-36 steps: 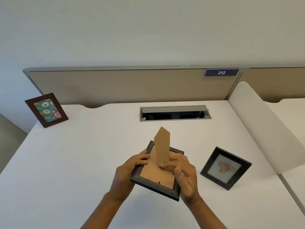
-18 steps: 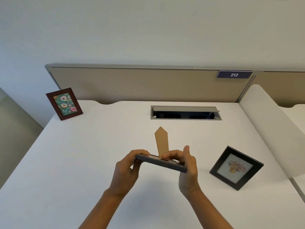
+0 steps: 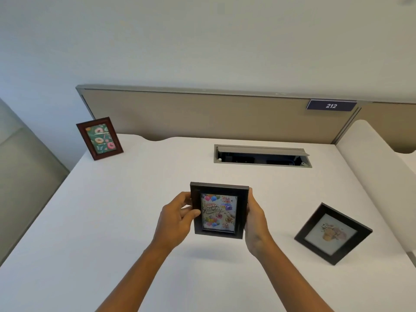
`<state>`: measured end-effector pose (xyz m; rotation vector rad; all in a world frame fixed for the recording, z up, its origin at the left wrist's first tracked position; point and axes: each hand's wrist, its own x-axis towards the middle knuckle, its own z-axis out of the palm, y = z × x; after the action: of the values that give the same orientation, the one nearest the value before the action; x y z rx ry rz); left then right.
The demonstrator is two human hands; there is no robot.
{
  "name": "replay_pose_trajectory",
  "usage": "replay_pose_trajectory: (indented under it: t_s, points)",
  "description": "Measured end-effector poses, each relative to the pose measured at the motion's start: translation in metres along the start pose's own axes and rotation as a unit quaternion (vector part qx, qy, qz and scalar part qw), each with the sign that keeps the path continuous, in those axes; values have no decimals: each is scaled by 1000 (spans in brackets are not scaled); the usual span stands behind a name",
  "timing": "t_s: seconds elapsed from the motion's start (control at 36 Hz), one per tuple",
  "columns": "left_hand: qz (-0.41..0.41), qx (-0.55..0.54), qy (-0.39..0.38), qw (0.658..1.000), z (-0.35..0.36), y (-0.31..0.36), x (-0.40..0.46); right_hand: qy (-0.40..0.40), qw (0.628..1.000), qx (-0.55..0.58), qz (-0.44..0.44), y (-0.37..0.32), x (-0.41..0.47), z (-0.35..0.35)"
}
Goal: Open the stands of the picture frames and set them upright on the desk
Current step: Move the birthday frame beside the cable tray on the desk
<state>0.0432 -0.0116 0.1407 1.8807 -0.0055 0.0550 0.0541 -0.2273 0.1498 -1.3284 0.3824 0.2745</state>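
Both hands are holding a black birthday frame (image 3: 219,210) upright above the white counter (image 3: 112,221).

The left hand (image 3: 177,219) is pinching the frame's left edge, thumb lying on the front; the right hand (image 3: 255,219) is gripping the right edge, fingers hidden behind. The picture is facing the camera. A second black frame (image 3: 333,234) is standing tilted at near right. Farther back, an open cable tray (image 3: 262,156) is sitting in the counter. A brown frame (image 3: 99,138) is standing at the far left corner, near the beige partition (image 3: 202,115) bearing a "212" plate (image 3: 331,105).

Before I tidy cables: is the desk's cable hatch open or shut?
Open: the cable hatch lid is tilted up, showing the dark cavity.
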Motion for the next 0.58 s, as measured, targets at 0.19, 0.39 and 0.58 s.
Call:
replay_pose_trajectory:
  t_s: [0.19, 0.39, 0.58]
  points:
    - [-80, 12, -1, 997, -9, -9, 16, -2, 997, -16, 72, 9, 21, 10]
    - [-136, 16, 3, 991, -12, -26, 39, 1, 993, -27, 118, 10, 47, 18]
    - [-157, 26, -11, 987, -17, -43, 77, 26, 990, -58, 125, 9, 80, 30]
